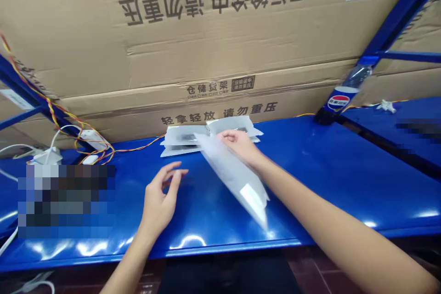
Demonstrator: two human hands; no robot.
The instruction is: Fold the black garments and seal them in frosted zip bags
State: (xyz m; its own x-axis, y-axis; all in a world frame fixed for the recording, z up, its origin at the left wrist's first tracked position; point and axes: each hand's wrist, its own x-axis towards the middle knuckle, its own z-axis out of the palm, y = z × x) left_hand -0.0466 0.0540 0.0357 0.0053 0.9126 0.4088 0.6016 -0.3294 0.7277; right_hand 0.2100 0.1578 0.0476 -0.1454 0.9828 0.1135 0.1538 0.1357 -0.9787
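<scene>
The right hand [241, 147] grips a translucent pouch [231, 172] near its upper end, tilted over the blue desk [317, 179]; the left hand [160, 200], empty and loosely curled, could best support the free lower end.

Bright glare on shelf [330, 161] (bag [234, 174] perhaps motion-blurred)

Flat, frosted-white translucent plastic pouch [229, 170], held aslant, motion-blurred.
Pouch runs from far left to near right; a white rectangular label shows toward its near end; contact with the surface below cannot be determined. Behind it, two low stacks of similar frosted-white pouches, left [182, 137] and right [229, 124], lie side by side, dark contents showing through.
</scene>
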